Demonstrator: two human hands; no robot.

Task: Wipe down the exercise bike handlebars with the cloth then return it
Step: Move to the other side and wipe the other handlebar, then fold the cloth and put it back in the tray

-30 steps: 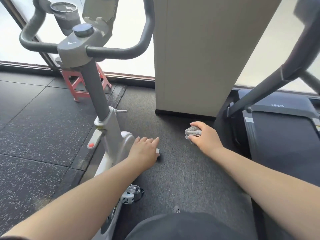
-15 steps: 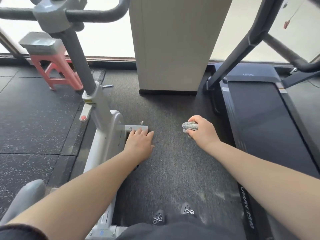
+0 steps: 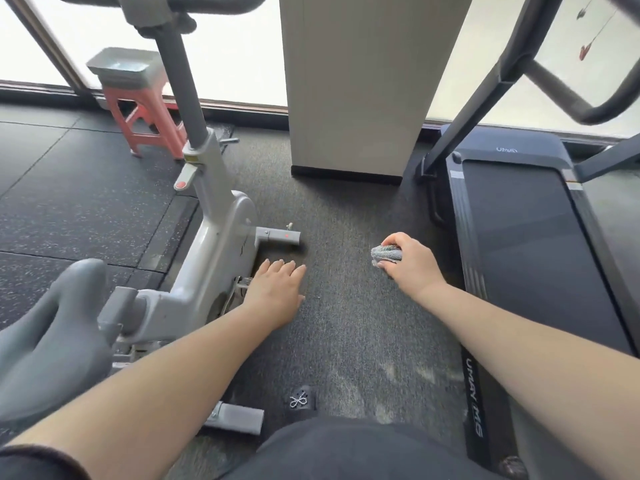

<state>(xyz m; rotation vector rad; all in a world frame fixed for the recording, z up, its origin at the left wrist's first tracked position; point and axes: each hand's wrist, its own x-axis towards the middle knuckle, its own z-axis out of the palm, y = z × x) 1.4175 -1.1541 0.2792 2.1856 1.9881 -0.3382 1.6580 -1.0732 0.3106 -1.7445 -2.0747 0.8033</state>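
Right of the exercise bike (image 3: 211,244) stand a pale pillar (image 3: 356,81) and, beyond it, a treadmill (image 3: 526,237); a red stool (image 3: 145,116) stands behind the bike. Beside the bike's frame the left hand (image 3: 277,292) hovers flat with straight fingers, holding nothing. Farther right, the right hand (image 3: 410,261) grips the bunched grey cloth (image 3: 385,253) above the carpet.

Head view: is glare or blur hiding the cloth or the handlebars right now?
Head view: windows blown out white, the handlebars cropped at the top edge, dark against them; cloth sharp in the right hand; wide-angle bending on the treadmill frame.
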